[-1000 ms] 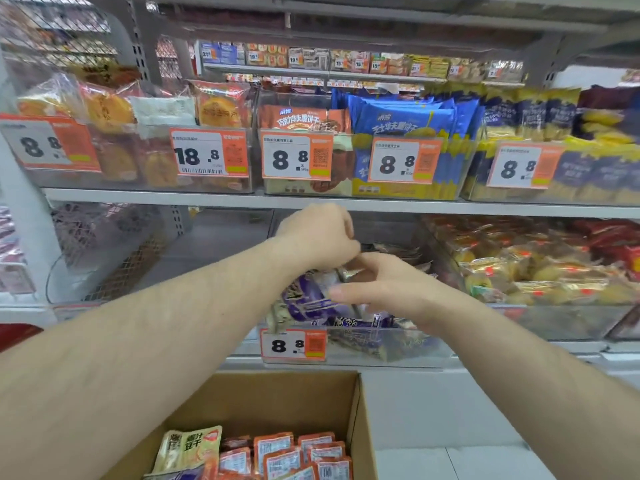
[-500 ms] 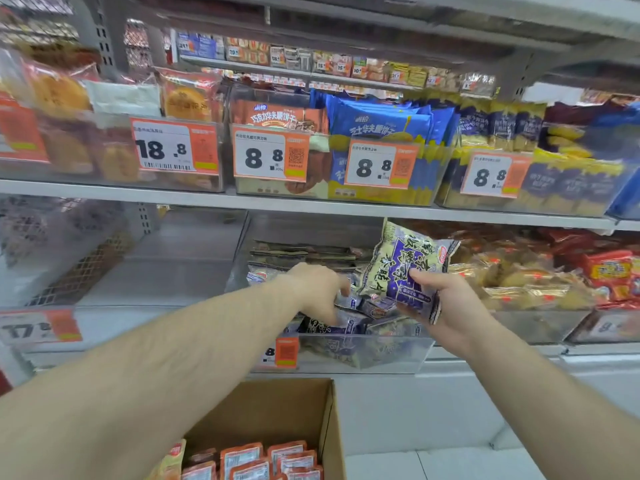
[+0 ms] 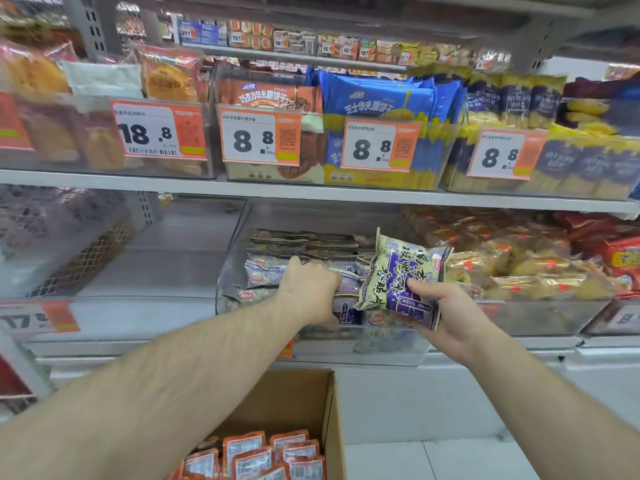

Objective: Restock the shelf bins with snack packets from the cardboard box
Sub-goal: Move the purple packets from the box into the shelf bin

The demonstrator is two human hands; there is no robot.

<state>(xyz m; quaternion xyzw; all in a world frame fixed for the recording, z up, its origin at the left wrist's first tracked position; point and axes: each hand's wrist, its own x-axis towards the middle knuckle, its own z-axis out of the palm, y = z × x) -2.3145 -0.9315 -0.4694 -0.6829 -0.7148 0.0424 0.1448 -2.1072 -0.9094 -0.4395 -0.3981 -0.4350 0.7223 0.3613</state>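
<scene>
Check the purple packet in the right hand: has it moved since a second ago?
Yes. The purple packet was down in the clear bin; the right hand now holds it upright above the bin's front edge.

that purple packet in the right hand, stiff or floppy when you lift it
Probably semi-floppy: the purple packet stands up above the right hand, held only at its lower end. It looks puffy, so likely light. The glossy film may be slippery, so a firm pinch helps.

One head-worn wide-angle view faces forward and down, close to the shelf bins (image 3: 322, 344) and cardboard box (image 3: 298, 400).
</scene>
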